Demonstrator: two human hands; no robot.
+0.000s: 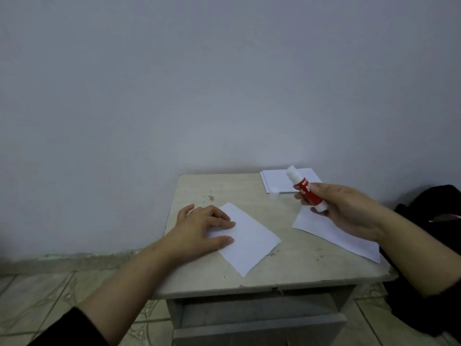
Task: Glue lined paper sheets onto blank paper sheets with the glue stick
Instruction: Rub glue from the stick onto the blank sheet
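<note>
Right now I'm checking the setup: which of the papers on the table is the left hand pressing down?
The sheet in the middle: the left hand rests flat on its left edge. The sheet at the right and the stack at the back lie untouched.

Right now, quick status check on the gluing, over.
Left hand flat on the middle paper sheet. Right hand grips the uncapped glue stick, raised above the right sheet. Cap stands by the paper stack. Nothing blocking.

Red-and-white glue stick (306,191) (white paper (249,242))
</note>
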